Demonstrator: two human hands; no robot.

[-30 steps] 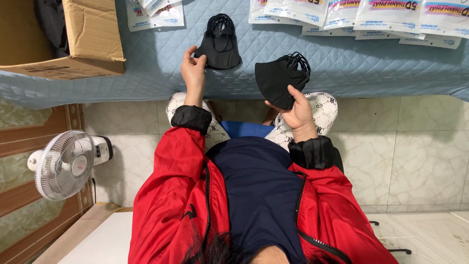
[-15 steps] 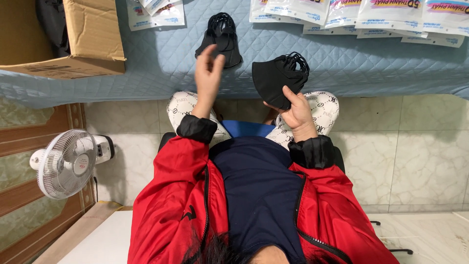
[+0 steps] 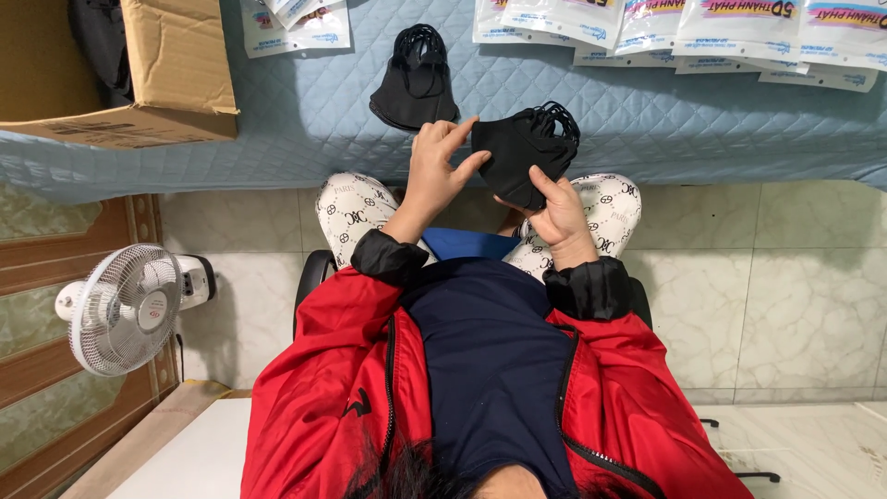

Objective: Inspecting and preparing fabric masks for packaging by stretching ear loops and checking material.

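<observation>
My right hand (image 3: 557, 220) holds a stack of black face masks (image 3: 519, 152) above my lap, at the front edge of the table. My left hand (image 3: 432, 174) is beside it, with thumb and forefinger pinching the stack's left edge. A second pile of black masks (image 3: 415, 85), ear loops on top, lies on the blue quilted table cover (image 3: 305, 111) just beyond my left hand. Both sleeves are red with black cuffs.
An open cardboard box (image 3: 157, 69) stands at the table's left end. Several white printed packets lie along the far side, one group at the right (image 3: 684, 32) and another in the middle (image 3: 296, 23). A small white fan (image 3: 125, 310) stands on the floor at the left.
My left hand has left the mask pile on the table and come right to the stack in my right hand. That stack has shifted slightly left.
</observation>
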